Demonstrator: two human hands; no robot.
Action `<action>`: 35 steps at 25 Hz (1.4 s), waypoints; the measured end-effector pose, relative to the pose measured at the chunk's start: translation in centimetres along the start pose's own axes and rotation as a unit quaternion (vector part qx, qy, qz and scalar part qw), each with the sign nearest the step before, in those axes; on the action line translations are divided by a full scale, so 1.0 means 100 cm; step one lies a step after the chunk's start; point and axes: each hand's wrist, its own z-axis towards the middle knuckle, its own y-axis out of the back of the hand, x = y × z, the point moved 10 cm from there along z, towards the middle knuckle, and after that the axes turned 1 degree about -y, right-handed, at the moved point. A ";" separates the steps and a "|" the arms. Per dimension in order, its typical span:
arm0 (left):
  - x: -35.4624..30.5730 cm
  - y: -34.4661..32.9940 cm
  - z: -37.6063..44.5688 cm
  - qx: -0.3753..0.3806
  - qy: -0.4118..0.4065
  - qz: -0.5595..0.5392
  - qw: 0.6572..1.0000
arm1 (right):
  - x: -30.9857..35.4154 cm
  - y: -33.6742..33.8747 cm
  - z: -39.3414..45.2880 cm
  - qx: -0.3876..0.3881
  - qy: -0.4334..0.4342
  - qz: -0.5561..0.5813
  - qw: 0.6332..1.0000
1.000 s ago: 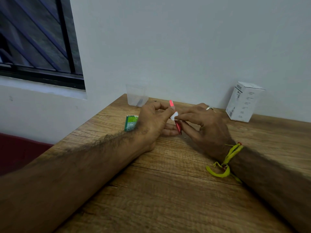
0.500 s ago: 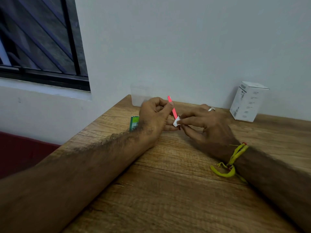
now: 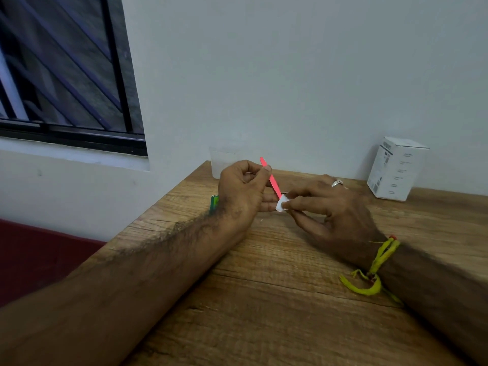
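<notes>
A: Where was the pink stick (image 3: 270, 178) in that frame?
B: Off the table (image 3: 264, 313), between both hands. Left hand (image 3: 241, 196) pinched it high up, thumb against forefinger, other fingers curled in. The top end stuck out past the fingertips.
A: Axis?
B: Tilted. Top end up and away toward the wall, lower end down toward the right hand (image 3: 335, 215).
A: And the right?
B: Thumb and forefinger pinched a small white piece (image 3: 282, 203), paper or wipe, couldn't tell which. It sat right at the stick's lower end. The tip was hidden behind it, so touching or wrapped round, unclear.
A: Which hand drives the next move?
B: My read: the right. The white piece was at the low end, so any stroke had to run along the axis, up and left toward the left fingers. The left hand was just the clamp.
A: Risk?
B: Thin stick, single pinch point high up. A sideways push and it would likely pivot or flex.
A: Anything in the way?
B: No. Green packet (image 3: 214, 203) just behind the left hand, clear cup (image 3: 221, 161) by the wall, white box (image 3: 396, 169) well apart on the right.
</notes>
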 end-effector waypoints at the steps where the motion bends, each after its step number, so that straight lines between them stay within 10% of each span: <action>1: -0.001 0.001 0.001 -0.001 0.001 -0.007 1.000 | 0.001 0.000 0.001 0.000 0.001 0.000 1.000; 13: 0.022 -0.030 -0.018 0.087 0.076 0.025 0.993 | -0.051 0.030 -0.012 -0.222 -0.292 0.183 0.912; 29: 0.020 -0.059 -0.030 0.229 0.063 0.013 0.971 | -0.027 0.049 -0.009 -0.279 -0.195 0.046 0.939; 35: 0.016 -0.058 -0.031 0.231 0.039 0.013 0.972 | -0.014 0.022 0.004 -0.144 -0.137 -0.031 0.980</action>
